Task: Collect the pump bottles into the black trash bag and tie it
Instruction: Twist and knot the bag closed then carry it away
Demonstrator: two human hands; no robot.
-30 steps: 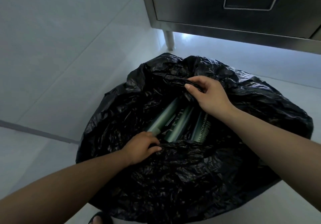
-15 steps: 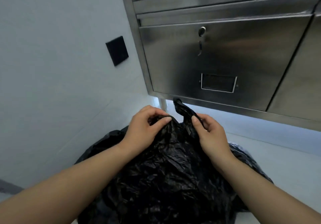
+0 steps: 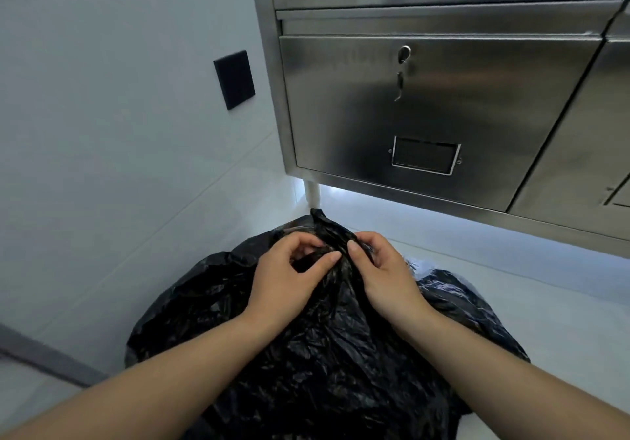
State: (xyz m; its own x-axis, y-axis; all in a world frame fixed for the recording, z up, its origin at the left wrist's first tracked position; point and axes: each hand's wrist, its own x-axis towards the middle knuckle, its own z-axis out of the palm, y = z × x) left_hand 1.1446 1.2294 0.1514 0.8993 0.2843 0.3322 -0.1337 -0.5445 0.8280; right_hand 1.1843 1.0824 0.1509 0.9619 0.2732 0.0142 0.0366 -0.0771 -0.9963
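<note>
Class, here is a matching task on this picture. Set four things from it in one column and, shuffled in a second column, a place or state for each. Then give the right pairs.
Column one
1. black trash bag
2. left hand
3. black wall plate
4. lock

Column two
A. on the door of the steel cabinet
B. fixed to the pale wall, left of the cabinet
C. on the floor, its mouth gathered up
D. pinching the gathered plastic, facing the right hand

Pairs: 1-C, 2-D, 3-B, 4-A
</note>
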